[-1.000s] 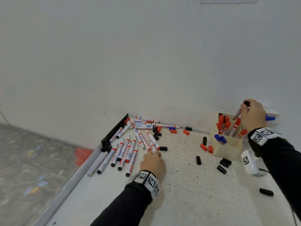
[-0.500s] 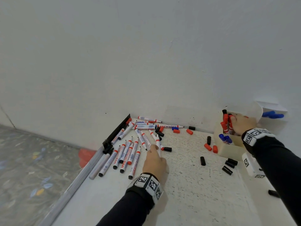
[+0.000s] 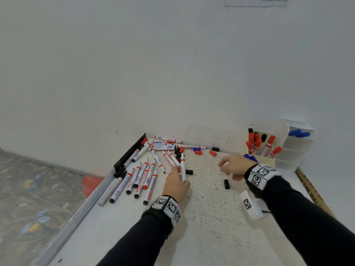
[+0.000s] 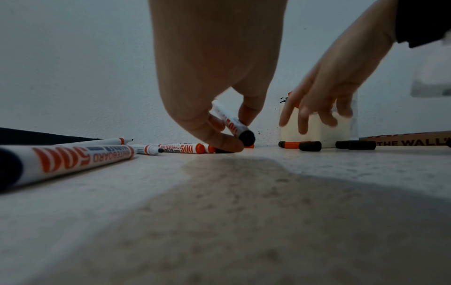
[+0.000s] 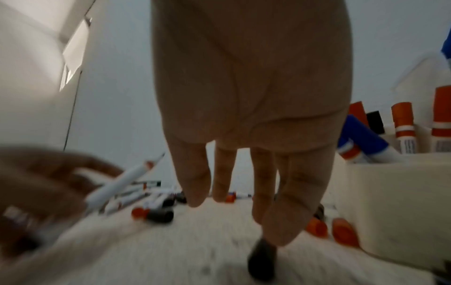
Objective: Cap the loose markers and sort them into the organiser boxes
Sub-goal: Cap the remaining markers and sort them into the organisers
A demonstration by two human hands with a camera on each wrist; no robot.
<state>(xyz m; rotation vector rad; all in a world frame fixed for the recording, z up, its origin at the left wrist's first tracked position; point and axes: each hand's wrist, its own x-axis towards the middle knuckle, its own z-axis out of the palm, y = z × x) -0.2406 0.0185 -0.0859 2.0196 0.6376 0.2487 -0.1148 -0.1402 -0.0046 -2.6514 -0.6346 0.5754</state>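
My left hand [image 3: 178, 172] pinches an uncapped white marker with a red band [image 3: 182, 166], its tip pointing away; the left wrist view shows the left hand [image 4: 235, 129] gripping near the marker's black rear end [image 4: 246, 137]. My right hand [image 3: 227, 170] hovers empty, fingers [image 5: 195, 183] hanging straight, just above a loose black cap [image 3: 226, 183] [image 5: 262, 260]. Several uncapped markers [image 3: 142, 175] lie fanned out to the left. Red caps [image 3: 212, 153] and another black cap [image 3: 189, 172] are scattered about. The cream organiser box [image 3: 269, 159] holds capped red, black and blue markers.
A white tiered organiser [image 3: 294, 150] with blue markers [image 3: 298, 133] stands against the wall at the right. A black bar [image 3: 130, 152] and a metal rail [image 3: 92, 198] line the table's left edge. A printed wooden strip [image 3: 311, 189] lies along the right side.
My right hand has left the organiser box and come left and down over the table. My left hand has lifted one marker out of the pile.
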